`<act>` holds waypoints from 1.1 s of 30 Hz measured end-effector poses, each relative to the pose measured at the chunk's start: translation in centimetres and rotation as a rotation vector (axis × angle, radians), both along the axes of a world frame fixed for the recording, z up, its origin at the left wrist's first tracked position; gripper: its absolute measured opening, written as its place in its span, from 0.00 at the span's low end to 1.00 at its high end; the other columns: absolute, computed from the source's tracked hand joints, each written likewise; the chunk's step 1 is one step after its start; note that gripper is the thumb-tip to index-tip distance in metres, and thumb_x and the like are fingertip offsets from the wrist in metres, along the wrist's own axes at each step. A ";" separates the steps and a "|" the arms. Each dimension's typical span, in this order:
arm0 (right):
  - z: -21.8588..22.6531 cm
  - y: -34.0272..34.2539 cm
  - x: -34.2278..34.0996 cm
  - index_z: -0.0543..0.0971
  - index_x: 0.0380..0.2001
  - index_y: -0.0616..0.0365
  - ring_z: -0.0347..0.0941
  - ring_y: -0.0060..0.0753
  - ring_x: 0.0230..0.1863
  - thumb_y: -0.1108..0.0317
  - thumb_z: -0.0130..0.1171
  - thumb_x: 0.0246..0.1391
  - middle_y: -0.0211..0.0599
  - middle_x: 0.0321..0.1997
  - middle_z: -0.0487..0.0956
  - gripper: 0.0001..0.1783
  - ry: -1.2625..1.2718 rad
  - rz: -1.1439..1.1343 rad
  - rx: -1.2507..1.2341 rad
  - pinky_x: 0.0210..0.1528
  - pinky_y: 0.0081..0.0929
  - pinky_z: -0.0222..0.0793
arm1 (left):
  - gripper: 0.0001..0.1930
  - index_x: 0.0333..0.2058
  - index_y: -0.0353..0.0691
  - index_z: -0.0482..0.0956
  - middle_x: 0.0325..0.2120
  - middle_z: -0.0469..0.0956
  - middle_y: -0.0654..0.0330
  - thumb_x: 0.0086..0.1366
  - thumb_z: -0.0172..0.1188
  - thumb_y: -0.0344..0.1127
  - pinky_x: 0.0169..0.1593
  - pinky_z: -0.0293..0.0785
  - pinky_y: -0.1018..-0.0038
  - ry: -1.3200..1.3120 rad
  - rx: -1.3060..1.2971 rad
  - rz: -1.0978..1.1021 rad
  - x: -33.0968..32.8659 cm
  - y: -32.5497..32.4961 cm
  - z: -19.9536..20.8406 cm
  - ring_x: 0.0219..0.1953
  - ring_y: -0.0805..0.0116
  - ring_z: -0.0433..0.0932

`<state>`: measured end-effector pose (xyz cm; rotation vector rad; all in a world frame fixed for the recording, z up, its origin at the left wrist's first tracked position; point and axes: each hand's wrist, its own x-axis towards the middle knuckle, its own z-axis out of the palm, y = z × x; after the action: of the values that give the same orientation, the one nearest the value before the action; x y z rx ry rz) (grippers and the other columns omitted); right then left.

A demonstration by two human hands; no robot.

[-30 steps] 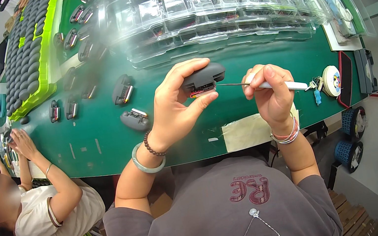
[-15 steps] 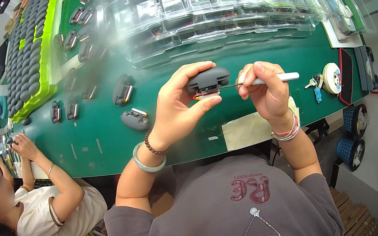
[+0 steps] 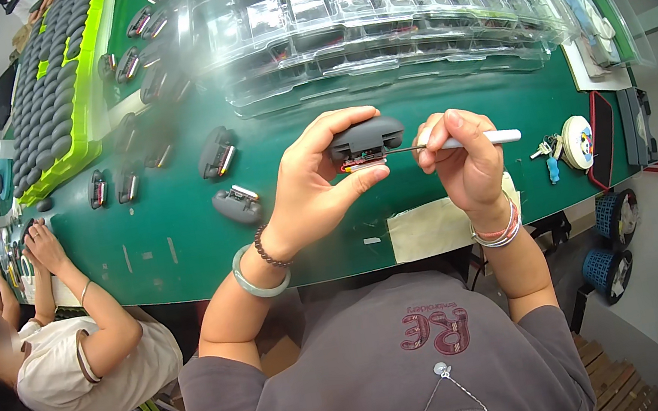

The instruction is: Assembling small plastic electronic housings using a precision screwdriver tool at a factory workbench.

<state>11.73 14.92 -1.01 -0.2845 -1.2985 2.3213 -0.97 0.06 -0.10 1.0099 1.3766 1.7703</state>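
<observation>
Between the thumb and fingers of my left hand (image 3: 308, 176) is a dark grey rounded electronic device (image 3: 367, 136), held above the table. Its open lower side, facing my right hand, shows a small circuit board and coloured wires. My right hand (image 3: 459, 150) pinches a screwdriver (image 3: 494, 138) with a white handle and a thin metal shaft. The shaft points left, and its tip reaches the exposed board side of the device; exact contact is too small to tell. Left of my left hand, two similar opened devices (image 3: 237, 205) lie on the green table (image 3: 208, 261).
Stacked clear plastic trays (image 3: 380, 40) fill the far middle. A lime-green crate (image 3: 85, 124) of grey shells stands far left, with more opened devices beside it. A co-worker (image 3: 91, 341) works at left. Keys (image 3: 546, 147), a round white object (image 3: 578, 142) and beige paper (image 3: 429, 230) lie right.
The view has shifted slightly. My hands, the device and the screwdriver hold nearly the same pose. The co-worker's hands have moved a little at the left.
</observation>
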 end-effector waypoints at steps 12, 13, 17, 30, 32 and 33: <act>-0.1 0.0 0.1 0.74 0.18 0.68 0.70 0.32 0.20 0.65 0.44 0.57 0.44 0.20 0.73 0.19 0.019 -0.004 0.005 0.24 0.24 0.66 | 0.24 0.48 0.33 0.68 0.44 0.68 0.57 0.51 0.62 0.24 0.48 0.72 0.75 0.002 0.021 -0.001 -0.1 0.0 0.1 0.46 0.70 0.71; -0.2 0.1 0.0 0.74 0.18 0.67 0.70 0.32 0.20 0.65 0.44 0.57 0.44 0.20 0.73 0.19 0.034 0.008 -0.018 0.24 0.24 0.66 | 0.24 0.48 0.33 0.68 0.45 0.68 0.57 0.51 0.62 0.24 0.48 0.71 0.75 -0.006 0.012 -0.005 -0.1 0.0 0.1 0.46 0.70 0.71; -0.2 0.0 -0.1 0.74 0.18 0.67 0.70 0.31 0.21 0.65 0.44 0.57 0.44 0.20 0.74 0.20 0.024 0.019 -0.045 0.24 0.24 0.66 | 0.24 0.48 0.33 0.68 0.45 0.68 0.57 0.51 0.63 0.24 0.48 0.71 0.75 0.004 0.012 0.005 -0.2 -0.1 0.0 0.46 0.70 0.71; -1.2 0.2 -0.6 0.74 0.21 0.62 0.67 0.29 0.23 0.62 0.42 0.60 0.41 0.22 0.74 0.19 0.048 0.217 -0.360 0.29 0.26 0.64 | 0.25 0.49 0.32 0.67 0.44 0.69 0.58 0.51 0.63 0.23 0.48 0.71 0.75 -0.134 0.020 -0.048 -0.3 -0.4 0.5 0.45 0.71 0.71; -1.3 0.2 -0.6 0.74 0.21 0.61 0.67 0.29 0.23 0.62 0.42 0.60 0.40 0.22 0.73 0.19 0.046 0.236 -0.424 0.30 0.26 0.64 | 0.25 0.49 0.32 0.67 0.44 0.69 0.58 0.51 0.63 0.23 0.48 0.72 0.74 -0.112 0.020 -0.034 -0.2 -0.3 0.7 0.46 0.71 0.71; -1.4 0.3 -0.7 0.74 0.21 0.61 0.67 0.29 0.23 0.62 0.42 0.60 0.40 0.22 0.73 0.19 0.041 0.274 -0.484 0.30 0.26 0.64 | 0.25 0.49 0.32 0.67 0.44 0.69 0.58 0.51 0.63 0.23 0.48 0.72 0.74 -0.111 0.021 -0.032 -0.2 -0.4 0.7 0.46 0.71 0.71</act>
<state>11.06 15.25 -2.43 -0.2188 -0.7770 2.8425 -1.16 -0.29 0.59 0.9254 1.2687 1.7928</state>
